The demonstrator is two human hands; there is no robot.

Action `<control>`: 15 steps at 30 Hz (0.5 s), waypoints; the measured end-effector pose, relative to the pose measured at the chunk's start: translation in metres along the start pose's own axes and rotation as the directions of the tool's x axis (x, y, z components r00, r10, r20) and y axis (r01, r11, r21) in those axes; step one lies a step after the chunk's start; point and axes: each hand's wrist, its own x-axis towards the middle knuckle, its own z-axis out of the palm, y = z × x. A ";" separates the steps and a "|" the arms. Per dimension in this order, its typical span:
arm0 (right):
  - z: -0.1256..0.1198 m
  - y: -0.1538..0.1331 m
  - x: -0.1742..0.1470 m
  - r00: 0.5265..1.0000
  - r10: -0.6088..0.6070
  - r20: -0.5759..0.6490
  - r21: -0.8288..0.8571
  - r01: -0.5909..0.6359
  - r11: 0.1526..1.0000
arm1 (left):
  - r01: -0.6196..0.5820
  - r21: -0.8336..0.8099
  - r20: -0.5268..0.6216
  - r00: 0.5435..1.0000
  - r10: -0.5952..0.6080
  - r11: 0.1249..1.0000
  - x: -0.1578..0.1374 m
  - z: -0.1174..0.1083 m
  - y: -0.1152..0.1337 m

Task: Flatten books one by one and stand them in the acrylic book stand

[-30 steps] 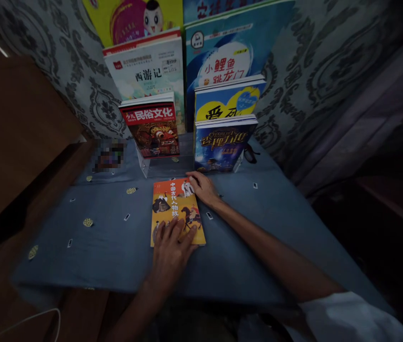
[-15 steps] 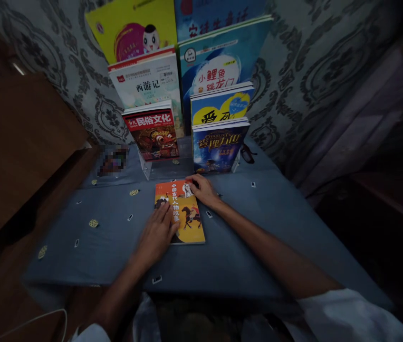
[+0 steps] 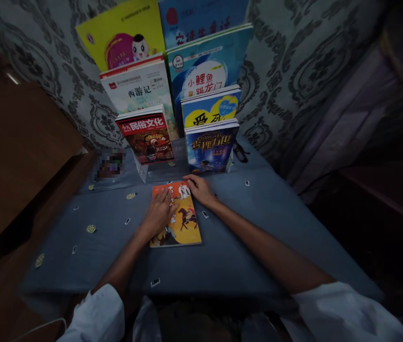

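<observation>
A paperback book [image 3: 189,232] with an orange and yellow cover lies closed on the cloth-covered table. Its cover bears white Chinese characters and a horse with a rider. Flat across the cover's upper left part rests my left hand [image 3: 158,211], fingers stretched out, hiding some of the title. My right hand [image 3: 201,190] is at the book's upper right corner, its fingers bent round the edge there; the fingertips' undersides are hidden.
Behind the book, a clear stand [image 3: 142,172] holds several upright books, among them a red one [image 3: 149,142] and a dark blue one [image 3: 210,147]. Dark-framed glasses [image 3: 240,153] lie to its right, a blurred-out item [image 3: 110,164] to its left. A brown board [image 3: 19,152] stands at the left.
My left hand has slid up the cover, towards the top edge, uncovering its lower left part. The right hand stays at the corner. The view has shifted slightly.
</observation>
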 end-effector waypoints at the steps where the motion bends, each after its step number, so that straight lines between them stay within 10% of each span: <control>1: 0.000 0.000 0.000 1.000 0.009 -0.006 0.005 -0.009 1.000 | -0.014 0.001 0.007 1.000 0.014 1.000 0.002 0.000 0.002; 15: 0.000 0.002 0.004 1.000 0.017 -0.017 0.030 -0.017 0.999 | -0.106 -0.042 0.152 0.982 0.111 0.993 0.038 -0.004 0.028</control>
